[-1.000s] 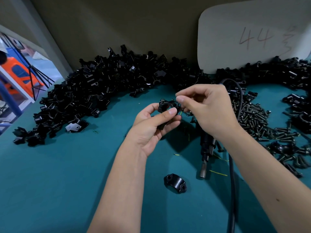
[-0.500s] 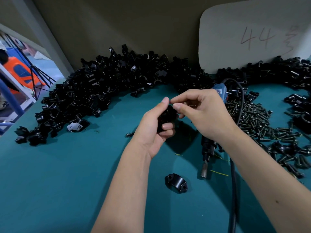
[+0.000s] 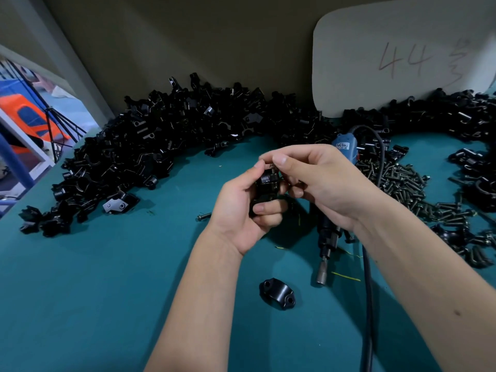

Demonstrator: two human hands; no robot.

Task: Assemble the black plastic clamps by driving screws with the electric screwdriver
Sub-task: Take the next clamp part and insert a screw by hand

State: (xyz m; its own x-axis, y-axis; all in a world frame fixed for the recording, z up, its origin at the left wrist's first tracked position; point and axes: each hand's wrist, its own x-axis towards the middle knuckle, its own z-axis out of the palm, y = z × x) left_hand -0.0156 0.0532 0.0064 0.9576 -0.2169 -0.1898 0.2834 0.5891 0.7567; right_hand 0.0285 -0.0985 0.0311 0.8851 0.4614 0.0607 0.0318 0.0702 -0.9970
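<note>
My left hand grips a black plastic clamp above the teal table, fingers curled round it. My right hand pinches a small screw between thumb and forefinger at the clamp's top. The blue electric screwdriver lies on the table under my right hand, its silver bit pointing toward me; most of its body is hidden by the hand. A loose clamp half lies near the front. One screw lies left of my left wrist.
A long heap of black clamp parts curves along the back wall. A pile of screws spreads at the right, with more clamp parts beyond. The screwdriver's black cable runs toward me. A pale board leans at the back.
My left hand turned the clamp upright and wrapped round it. My right hand's thumb and forefinger came down onto the clamp's top with a screw.
</note>
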